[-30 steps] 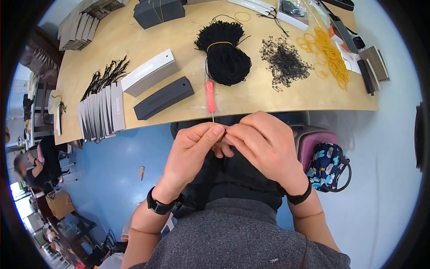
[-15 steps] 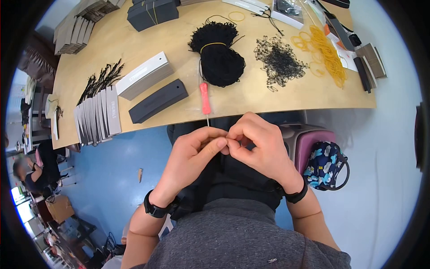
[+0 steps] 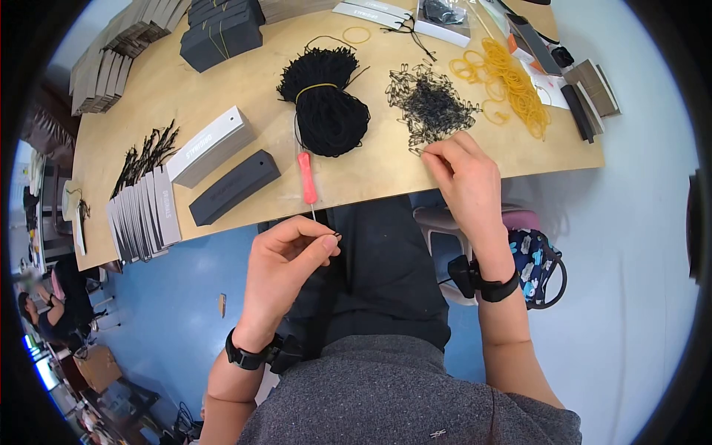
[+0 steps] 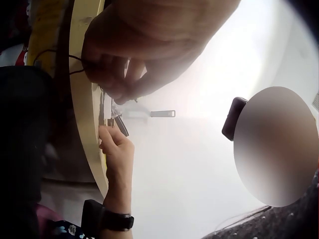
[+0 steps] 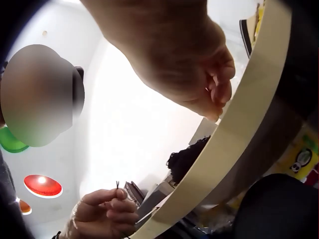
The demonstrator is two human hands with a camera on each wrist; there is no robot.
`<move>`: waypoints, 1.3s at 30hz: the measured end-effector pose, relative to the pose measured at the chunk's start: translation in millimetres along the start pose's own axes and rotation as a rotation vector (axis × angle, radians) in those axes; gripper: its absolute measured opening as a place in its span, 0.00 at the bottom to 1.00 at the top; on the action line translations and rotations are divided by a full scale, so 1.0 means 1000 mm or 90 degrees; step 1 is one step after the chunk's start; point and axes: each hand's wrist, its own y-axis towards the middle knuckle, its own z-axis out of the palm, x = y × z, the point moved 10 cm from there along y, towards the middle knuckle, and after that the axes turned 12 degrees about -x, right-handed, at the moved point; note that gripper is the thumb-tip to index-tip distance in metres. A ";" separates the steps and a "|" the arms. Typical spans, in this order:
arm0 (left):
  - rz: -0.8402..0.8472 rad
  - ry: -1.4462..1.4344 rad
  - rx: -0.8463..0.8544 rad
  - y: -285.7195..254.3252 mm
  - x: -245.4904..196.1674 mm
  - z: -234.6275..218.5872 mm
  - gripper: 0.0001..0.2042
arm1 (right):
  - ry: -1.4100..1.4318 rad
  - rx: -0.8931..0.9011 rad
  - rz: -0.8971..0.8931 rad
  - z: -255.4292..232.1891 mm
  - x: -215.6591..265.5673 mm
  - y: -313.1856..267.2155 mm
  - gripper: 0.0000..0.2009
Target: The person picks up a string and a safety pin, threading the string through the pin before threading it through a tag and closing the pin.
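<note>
Limp black cord and small, stiff pins

On the table (image 3: 460, 159), the cord bundle (image 3: 330, 119), upper middle of the frame, looked soft, best lifted at its band (image 3: 317, 87). Right of it, the pile of pins (image 3: 437, 104) looked light and slippery, easiest taken singly by an end; whether the right hand's (image 3: 475, 189) fingers gripped one, I cannot tell. Near centre, the left hand's (image 3: 282, 267) fingers pinched a thin cord (image 3: 337, 235), probably steadiest near its tip.

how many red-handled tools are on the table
1: the red-handled tool lies on the near side of the big black cord bundle, its thin shaft pointing toward the left hand. Another could be hidden among the piles.
</note>
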 end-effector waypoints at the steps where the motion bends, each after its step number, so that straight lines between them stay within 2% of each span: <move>1: 0.001 0.000 -0.002 0.001 -0.001 -0.001 0.04 | -0.037 0.017 -0.033 0.004 0.003 0.001 0.04; 5: -0.030 -0.028 -0.015 0.003 0.002 -0.001 0.05 | -0.092 0.013 -0.047 0.010 0.005 0.001 0.05; 8: -0.032 -0.035 -0.033 0.007 0.004 -0.005 0.05 | -0.006 -0.013 0.009 -0.002 0.017 -0.003 0.06; 10: -0.036 -0.028 -0.034 0.008 0.007 -0.007 0.05 | 0.292 0.197 0.301 0.019 0.021 -0.028 0.08; 12: -0.034 -0.046 -0.022 0.009 0.007 -0.005 0.05 | 0.498 0.323 0.396 0.037 0.048 -0.050 0.11; 14: -0.034 -0.053 -0.014 0.008 0.007 -0.004 0.06 | 0.621 0.396 0.446 0.053 0.063 -0.065 0.14; 19: -0.027 -0.072 -0.004 0.006 0.007 -0.006 0.06 | 0.714 0.446 0.489 0.063 0.080 -0.071 0.16; 26: -0.023 -0.072 0.000 0.004 0.009 -0.007 0.06 | 0.668 0.449 0.494 0.072 0.077 -0.076 0.17; 29: -0.027 -0.068 0.000 0.004 0.009 -0.007 0.06 | 0.692 0.487 0.509 0.073 0.082 -0.082 0.15; 31: -0.031 -0.068 -0.004 0.003 0.009 -0.008 0.06 | 0.473 0.318 0.326 0.051 0.074 -0.061 0.08; 32: -0.035 -0.061 0.001 0.003 0.009 -0.008 0.06 | 0.473 0.320 0.324 0.050 0.076 -0.060 0.08; 34: -0.039 -0.054 0.004 0.002 0.010 -0.009 0.07 | 0.417 0.175 0.116 0.022 0.092 -0.038 0.09; 35: -0.037 -0.056 0.011 0.002 0.010 -0.008 0.07 | 0.391 0.143 0.024 0.017 0.099 -0.036 0.12; 36: -0.035 -0.058 0.019 0.002 0.010 -0.007 0.07 | 0.391 0.143 0.025 0.019 0.096 -0.037 0.12; 39: -0.033 -0.021 0.021 0.001 0.010 -0.006 0.07 | 0.339 0.114 -0.155 0.016 0.110 -0.037 0.12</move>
